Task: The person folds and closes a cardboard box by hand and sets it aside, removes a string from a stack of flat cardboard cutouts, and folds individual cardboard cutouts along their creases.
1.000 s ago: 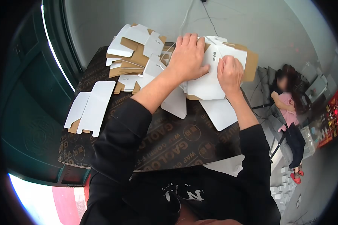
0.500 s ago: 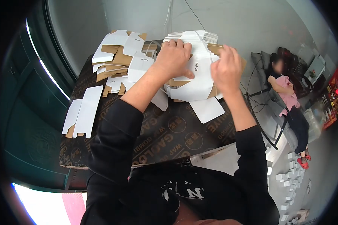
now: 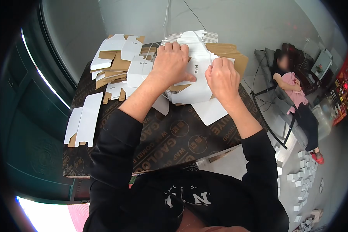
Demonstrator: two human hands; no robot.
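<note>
A thick stack of flat carton blanks [image 3: 191,89], white outside and brown inside, lies at the back of the table. "PAP 20" is printed on its top piece. My left hand [image 3: 172,63] grips the left part of this stack, fingers curled over it and thumb spread across the white face. A thin white strap [image 3: 205,48] crosses the stack and runs down to my right hand [image 3: 224,79]. That hand is closed at the strap on the right side, its fingertips partly hidden. One white flap [image 3: 209,112] sticks out from the stack toward me.
More carton blanks [image 3: 116,58] lie in a loose pile at the left, with another folded blank [image 3: 85,120] nearer the table's left edge. The dark printed table [image 3: 158,143] stands against a wall. To the right a person [image 3: 294,92] sits reclined; small white boxes [image 3: 303,174] lie on the floor.
My right hand has closed its fingers and come down at the strap. Brown flaps at the stack's right side now show more. My left hand stays on the stack; the view has shifted slightly.
</note>
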